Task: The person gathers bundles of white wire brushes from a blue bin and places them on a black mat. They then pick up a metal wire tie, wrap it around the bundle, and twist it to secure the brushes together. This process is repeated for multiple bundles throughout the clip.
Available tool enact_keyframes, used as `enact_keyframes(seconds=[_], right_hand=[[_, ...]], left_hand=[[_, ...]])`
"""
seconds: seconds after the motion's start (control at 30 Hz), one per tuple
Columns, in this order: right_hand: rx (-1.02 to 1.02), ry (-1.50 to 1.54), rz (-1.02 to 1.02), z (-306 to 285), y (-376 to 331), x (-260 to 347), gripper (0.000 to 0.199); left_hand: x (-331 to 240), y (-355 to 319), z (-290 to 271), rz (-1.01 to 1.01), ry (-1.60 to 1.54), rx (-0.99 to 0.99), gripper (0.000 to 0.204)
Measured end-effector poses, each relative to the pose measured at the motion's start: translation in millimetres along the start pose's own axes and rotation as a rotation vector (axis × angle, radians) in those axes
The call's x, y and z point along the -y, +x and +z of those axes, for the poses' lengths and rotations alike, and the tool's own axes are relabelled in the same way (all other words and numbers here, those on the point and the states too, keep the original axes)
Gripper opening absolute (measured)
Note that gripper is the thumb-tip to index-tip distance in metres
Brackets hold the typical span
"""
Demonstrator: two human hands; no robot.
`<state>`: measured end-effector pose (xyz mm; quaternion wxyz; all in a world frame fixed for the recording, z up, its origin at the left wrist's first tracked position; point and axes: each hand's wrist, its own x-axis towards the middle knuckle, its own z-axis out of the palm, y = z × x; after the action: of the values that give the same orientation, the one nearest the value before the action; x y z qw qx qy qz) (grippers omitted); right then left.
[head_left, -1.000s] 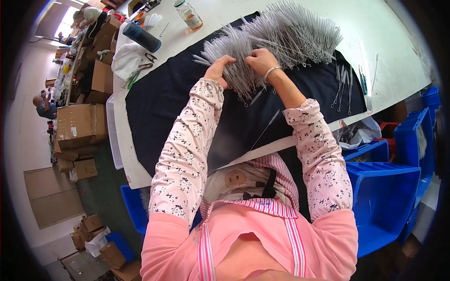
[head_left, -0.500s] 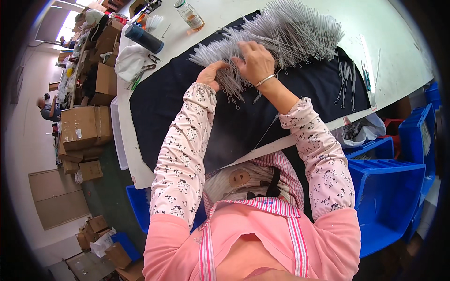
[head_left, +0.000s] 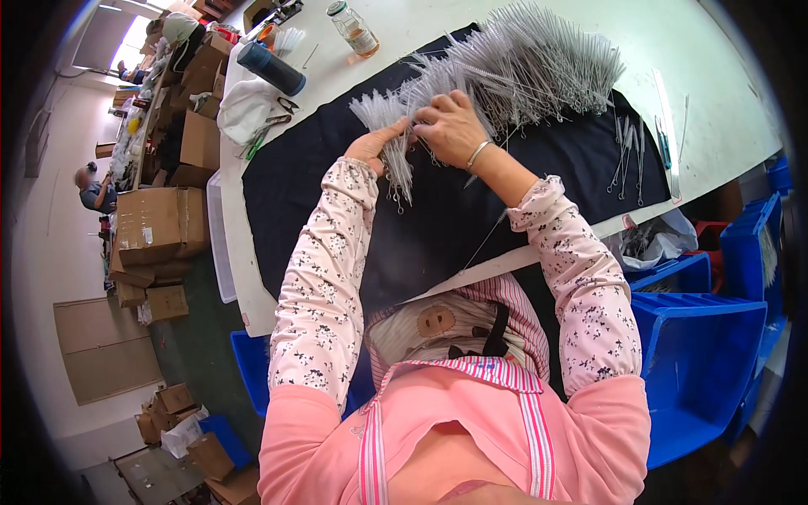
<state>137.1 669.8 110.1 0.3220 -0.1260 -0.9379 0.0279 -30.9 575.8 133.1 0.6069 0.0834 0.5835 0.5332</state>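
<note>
A big heap of thin wire brushes (head_left: 539,63) with pale bristles and looped wire ends lies on a dark cloth (head_left: 311,210). My left hand (head_left: 373,146) is closed round a small bunch of these brushes (head_left: 399,172), bristles pointing away, loops toward me. My right hand (head_left: 453,129), a bangle at its wrist, has its fingers curled in against the bunch and the heap's near left edge; its fingertips are partly hidden. Several loose brushes (head_left: 624,160) lie at the cloth's right side, and a single brush (head_left: 486,241) rests near the front edge.
The white table (head_left: 715,109) also bears a glass bottle (head_left: 353,29), a dark cylinder (head_left: 271,69), pliers (head_left: 268,126), a white cloth (head_left: 244,109) and a metal ruler (head_left: 667,126). Blue bins (head_left: 699,353) stand at the right, cardboard boxes (head_left: 160,223) at the left. A person (head_left: 97,189) is far left.
The bunch at my left hand has come apart from the heap and stands closer together. My right hand has dropped slightly toward me, its fingers now nearer the left hand.
</note>
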Motion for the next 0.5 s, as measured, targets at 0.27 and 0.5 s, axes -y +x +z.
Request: enact_keyframes(seconds=[0.27,0.5], right_hand=[[0.035,0.207,-0.129,21.0,1.9,-3.3,0.027],[0.312,0.095,-0.082,22.4,-17.7,-7.0,0.044]], left_hand=[[-0.5,-6.6,-5.6,-0.056,0.003,0.076,0.015],[-1.9,-36.9,-47.1,-0.123,0.25,0.019,0.009]])
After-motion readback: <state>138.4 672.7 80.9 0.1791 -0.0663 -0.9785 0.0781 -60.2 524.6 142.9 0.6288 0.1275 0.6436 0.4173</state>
